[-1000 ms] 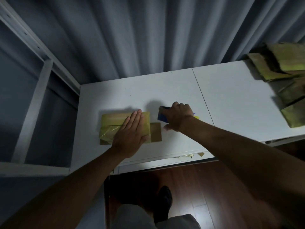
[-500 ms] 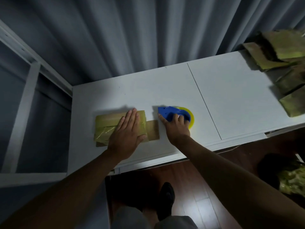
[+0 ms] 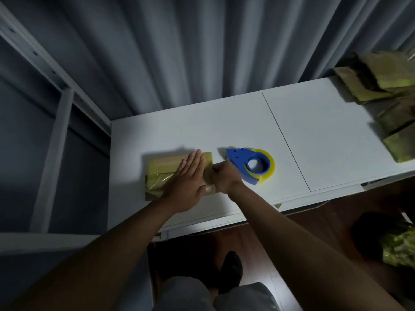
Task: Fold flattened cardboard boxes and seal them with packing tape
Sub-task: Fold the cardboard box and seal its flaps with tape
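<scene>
My left hand [image 3: 187,184] lies flat, fingers [image 3: 195,158] straight and together, pressing down on the small cardboard box [image 3: 167,165]. My right hand [image 3: 223,177] curls at the box's right end; blur hides whether its fingers pinch the flap. The box sits on the white counter [image 3: 224,122], the blue tape dispenser [image 3: 251,163] just beside it. Flattened boxes [image 3: 381,86] are stacked far right.
</scene>
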